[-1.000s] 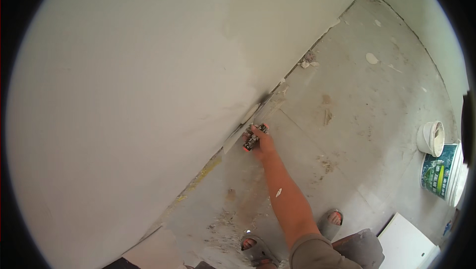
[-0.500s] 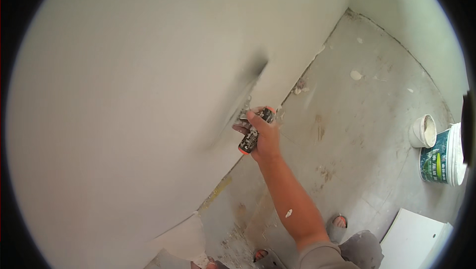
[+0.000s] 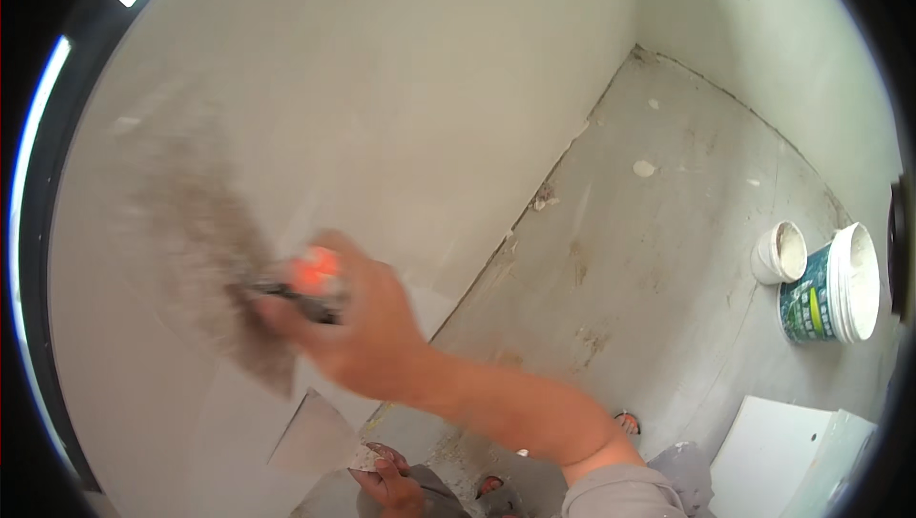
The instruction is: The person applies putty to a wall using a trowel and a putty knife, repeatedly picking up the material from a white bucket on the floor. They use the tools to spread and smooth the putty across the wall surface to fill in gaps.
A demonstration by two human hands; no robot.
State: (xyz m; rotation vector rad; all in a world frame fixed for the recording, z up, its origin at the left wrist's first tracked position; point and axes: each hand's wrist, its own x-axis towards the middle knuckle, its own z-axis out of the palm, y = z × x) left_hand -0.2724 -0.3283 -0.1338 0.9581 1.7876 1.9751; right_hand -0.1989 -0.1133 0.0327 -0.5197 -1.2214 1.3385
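My right hand (image 3: pixel 377 332) is closed round the black-and-orange handle of a plastering trowel (image 3: pixel 205 246). The trowel's wide blade, smeared by motion and streaked with plaster, is at the pale wall (image 3: pixel 429 117); I cannot tell if it touches. At the lower edge, my left hand (image 3: pixel 396 491) grips a wide putty knife (image 3: pixel 315 437) with a pale, flat blade, held low beside the wall. White plaster coats the part of it near my fingers.
A small white bucket (image 3: pixel 780 253) stands beside a larger teal-and-white bucket (image 3: pixel 811 303) on the stained grey floor (image 3: pixel 611 260). A white board (image 3: pixel 763 461) lies at the lower right. My sandalled feet show below. A dark frame with bright gaps (image 3: pixel 67 155) borders the wall at the left.
My right hand has swung left and away from the floor edge with the trowel, whose blade now shows broadside. My left hand with the putty knife has come further into view.
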